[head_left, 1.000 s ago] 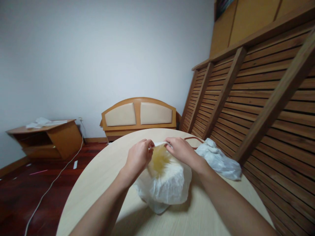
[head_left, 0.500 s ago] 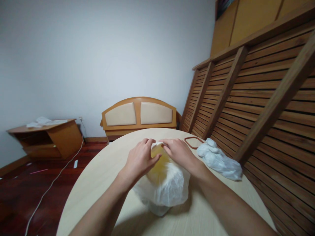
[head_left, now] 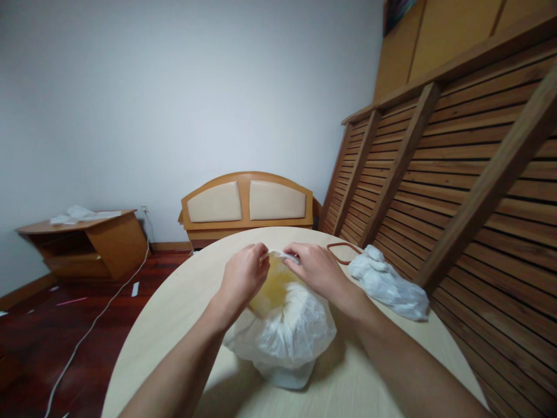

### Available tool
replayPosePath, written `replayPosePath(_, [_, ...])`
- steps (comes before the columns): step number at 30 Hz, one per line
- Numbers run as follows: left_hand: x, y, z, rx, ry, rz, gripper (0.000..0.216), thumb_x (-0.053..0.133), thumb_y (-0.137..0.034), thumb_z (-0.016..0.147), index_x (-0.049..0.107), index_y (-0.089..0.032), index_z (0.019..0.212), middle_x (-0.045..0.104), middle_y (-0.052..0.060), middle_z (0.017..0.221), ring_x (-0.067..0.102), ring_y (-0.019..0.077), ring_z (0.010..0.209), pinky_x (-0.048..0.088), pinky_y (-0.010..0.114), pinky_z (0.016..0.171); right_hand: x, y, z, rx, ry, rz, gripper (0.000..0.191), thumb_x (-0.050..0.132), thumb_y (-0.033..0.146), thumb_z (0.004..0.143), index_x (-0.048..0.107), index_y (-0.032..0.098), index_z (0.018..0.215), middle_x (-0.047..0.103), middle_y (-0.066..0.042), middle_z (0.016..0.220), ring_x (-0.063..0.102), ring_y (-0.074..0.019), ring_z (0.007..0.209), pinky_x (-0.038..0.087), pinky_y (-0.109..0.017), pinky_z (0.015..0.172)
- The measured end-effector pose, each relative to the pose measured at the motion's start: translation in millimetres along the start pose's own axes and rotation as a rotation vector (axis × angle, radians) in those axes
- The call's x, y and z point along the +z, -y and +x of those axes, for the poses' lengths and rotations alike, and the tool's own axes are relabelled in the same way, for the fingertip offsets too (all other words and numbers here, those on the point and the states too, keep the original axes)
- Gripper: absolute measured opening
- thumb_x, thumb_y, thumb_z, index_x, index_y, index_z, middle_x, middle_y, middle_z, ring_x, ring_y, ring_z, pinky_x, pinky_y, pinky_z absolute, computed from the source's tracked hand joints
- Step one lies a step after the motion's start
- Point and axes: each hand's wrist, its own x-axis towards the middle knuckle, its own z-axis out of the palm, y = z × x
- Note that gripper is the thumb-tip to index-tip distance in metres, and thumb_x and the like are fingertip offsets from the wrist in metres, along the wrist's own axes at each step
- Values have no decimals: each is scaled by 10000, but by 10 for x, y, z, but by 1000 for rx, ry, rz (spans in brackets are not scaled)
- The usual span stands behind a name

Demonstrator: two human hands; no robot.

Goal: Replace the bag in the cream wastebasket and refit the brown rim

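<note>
A round pale wooden table (head_left: 183, 313) fills the lower centre of the frame. At its middle a crinkled white plastic bag (head_left: 287, 337) of yellowish contents rests its weight on the tabletop. The left hand (head_left: 241, 278) and right hand (head_left: 315, 270) meet at its top. Their fingers are closed, pinching the mouth from opposite sides, seemingly to control the opening. A thin reddish-brown rubber band (head_left: 337, 251) lies just right of them.

thin crinkled plastic bag (head_left: 285, 334) on matt pale wood table (head_left: 174, 313).
</note>
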Motion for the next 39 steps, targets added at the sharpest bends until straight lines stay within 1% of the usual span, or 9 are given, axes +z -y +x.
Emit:
replayPosePath(4, [10, -16, -46, 38, 43, -96, 108, 544, -188, 900, 647, -204, 930, 730, 45, 908, 669, 192, 820, 399, 271, 666, -32, -37, 12, -28, -2, 60, 191, 620, 233, 925, 766, 249, 1047, 783, -38, 1038, 717, -209, 955, 495, -290, 830])
replayPosePath(9, [-28, -91, -101, 55, 41, -156, 340, 603, -359, 898, 604, -211, 1204, 700, 81, 1161, 682, 216, 916, 465, 294, 743, -54, -54, 13, -56, 34, 116, 207, 652, 220, 902, 779, 287, 1051, 788, -24, 1047, 722, -210, 980, 505, -299, 851])
replayPosePath(11, [-41, -104, -95, 68, 25, -156, 274, 593, -371, 917, 641, -229, 1145, 708, 67, 1141, 682, 215, 939, 466, 287, 744, -49, -41, 15, -69, 38, 139, 198, 653, 226, 903, 774, 280, 1050, 789, -23, 1029, 722, -203, 968, 505, -291, 839])
replayPosePath(15, [-18, -70, -60, 80, 33, -118, 130, 576, -256, 930, 688, -233, 993, 743, 44, 990, 687, 201, 886, 429, 262, 677, -30, -57, 20, -68, 23, 173, 172, 658, 253, 900, 738, 242, 1052, 774, -27, 1012, 711, -192, 937, 504, -283, 812])
replayPosePath(19, [30, -13, -39, 44, 21, -54, 126, 558, -219, 931, 670, -219, 990, 748, 54, 966, 686, 209, 878, 413, 266, 672, -53, -170, 12, -27, -88, 113, 309, 723, 290, 842, 677, 198, 1134, 715, -76, 1160, 661, -225, 1074, 489, -327, 915])
replayPosePath(21, [46, 6, -35, 24, 20, -26, 133, 543, -213, 934, 659, -214, 1000, 746, 59, 982, 686, 217, 888, 409, 272, 669, -82, -234, 3, 36, -122, 60, 325, 718, 331, 845, 676, 181, 1130, 707, -96, 1137, 661, -239, 1052, 492, -346, 908])
replayPosePath(25, [56, 20, -27, 8, 29, -16, 131, 539, -210, 926, 649, -204, 998, 745, 62, 968, 687, 224, 885, 405, 281, 665, -111, -293, -5, 105, -72, 79, 286, 685, 353, 866, 699, 192, 1103, 743, -70, 1012, 695, -215, 912, 512, -328, 828])
replayPosePath(30, [29, 3, -28, 41, 44, -73, 121, 549, -227, 929, 659, -208, 976, 750, 57, 950, 685, 206, 853, 402, 270, 665, -72, -250, 23, 43, -48, 100, 168, 661, 303, 887, 749, 244, 1018, 769, -35, 1045, 698, -215, 997, 500, -317, 881])
replayPosePath(39, [-77, -13, -50, -34, 123, 3, 174, 529, -290, 910, 682, -210, 933, 742, 76, 872, 686, 210, 782, 426, 273, 657, -88, -334, 48, 98, 0, 66, 127, 669, 295, 882, 774, 233, 916, 784, -24, 903, 715, -190, 847, 493, -275, 738])
